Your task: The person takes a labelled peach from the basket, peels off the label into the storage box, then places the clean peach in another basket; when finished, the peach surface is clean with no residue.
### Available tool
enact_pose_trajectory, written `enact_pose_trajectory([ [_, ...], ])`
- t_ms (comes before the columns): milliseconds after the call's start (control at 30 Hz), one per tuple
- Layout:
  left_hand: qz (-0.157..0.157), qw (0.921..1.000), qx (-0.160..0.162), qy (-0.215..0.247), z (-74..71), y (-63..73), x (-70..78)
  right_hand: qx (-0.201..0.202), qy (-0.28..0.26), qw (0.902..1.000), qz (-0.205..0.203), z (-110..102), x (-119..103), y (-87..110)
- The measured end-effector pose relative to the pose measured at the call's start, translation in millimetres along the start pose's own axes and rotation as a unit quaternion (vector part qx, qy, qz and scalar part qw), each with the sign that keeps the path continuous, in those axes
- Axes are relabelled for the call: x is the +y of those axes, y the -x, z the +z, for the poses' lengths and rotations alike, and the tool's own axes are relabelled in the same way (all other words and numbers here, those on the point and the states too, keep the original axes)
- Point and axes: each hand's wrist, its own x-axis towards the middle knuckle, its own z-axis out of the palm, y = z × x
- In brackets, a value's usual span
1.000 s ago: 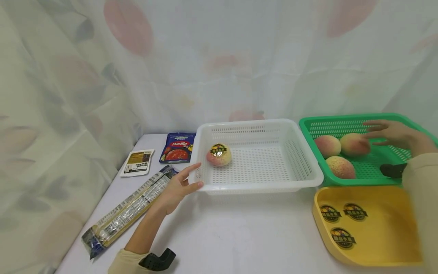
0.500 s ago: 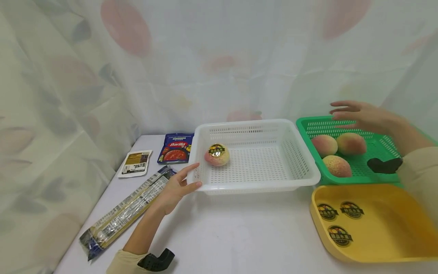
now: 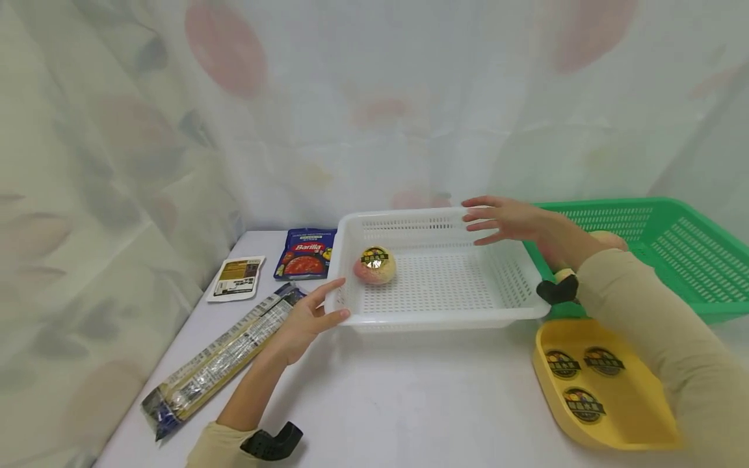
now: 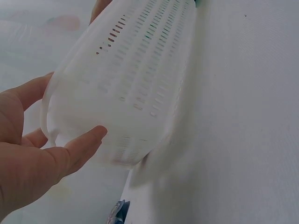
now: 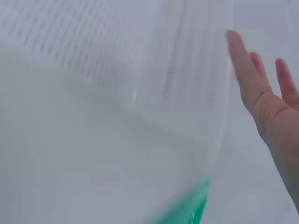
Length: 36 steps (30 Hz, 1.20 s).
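A white plastic basket [image 3: 433,318] stands in the middle of the table, with one peach [image 3: 374,266] bearing a dark label sticker inside at its left. My left hand [image 3: 304,327] grips the basket's left end near the front corner; in the left wrist view the fingers lie at the rim and the thumb [image 4: 88,142] lies along the outer wall. Over the basket's back right part hovers my right hand [image 3: 506,220], fingers extended and spread, holding nothing. In the right wrist view that hand [image 5: 268,100] appears beside the basket wall.
To the right, a green basket [image 3: 708,260] holds peaches partly hidden by my right arm. A yellow tray [image 3: 632,416] with several label stickers [image 3: 585,404] sits before it. On the left lie a Barilla pouch [image 3: 305,255], a white packet [image 3: 236,278] and a long pasta packet [image 3: 222,364].
My right hand has moved left from above the green basket to above the white basket. The left hand stays at the white basket's left end.
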Motion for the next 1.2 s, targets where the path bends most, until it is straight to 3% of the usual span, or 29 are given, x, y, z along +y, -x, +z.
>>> enact_pose_trajectory([
  [133, 0.001, 0.9999, -0.001, -0.011, 1.6, -1.8, -1.6, -0.042, 0.002, 0.999, 0.017, 18.3, 1.3, -27.6],
  [333, 0.001, 0.9998, 0.004, -0.018, 4.0, -2.7, -2.3, -0.07, 0.005, 0.9966, 0.044, 43.1, 8.5, -63.5],
  [567, 0.008, 0.9998, -0.002, -0.016, 7.3, -3.8, -1.2, -0.092, 0.059, 0.9928, 0.048, 67.7, 19.8, -90.6],
  [933, 0.012, 0.9998, -0.013, -0.005, 11.8, -2.8, 1.3, -0.053, 0.126, 0.9891, 0.054, 116.6, 22.6, -113.4],
  [1200, 0.016, 0.9997, -0.016, 0.0, 12.1, -2.5, 0.9, -0.02, 0.19, 0.9802, 0.054, 127.3, 22.9, -119.1],
])
